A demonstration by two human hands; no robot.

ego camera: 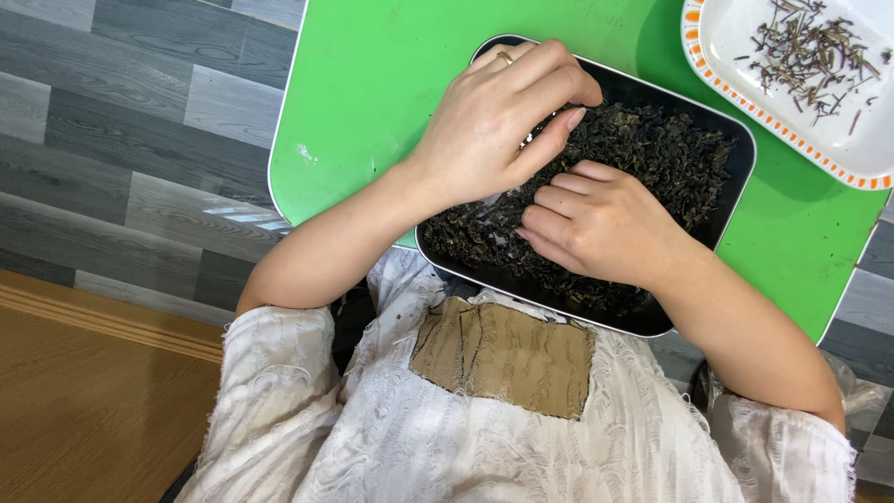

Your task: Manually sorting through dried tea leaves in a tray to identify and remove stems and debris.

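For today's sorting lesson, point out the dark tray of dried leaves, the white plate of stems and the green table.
dark tray (738, 140), head view, right rim.
white plate (736, 65), head view, bare inner surface.
green table (372, 102), head view, bare top.

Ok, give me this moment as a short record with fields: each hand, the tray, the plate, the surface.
left hand: left hand curled over the dark tray, fingertips pinched down into the dried leaves
right hand: right hand resting knuckles-up on the leaves, fingers bent; what it holds, if anything, is hidden
tray: dark rectangular tray, filled with dark dried leaves
plate: white plate with orange-marked rim at the far right, holding thin stems
surface: green table under both
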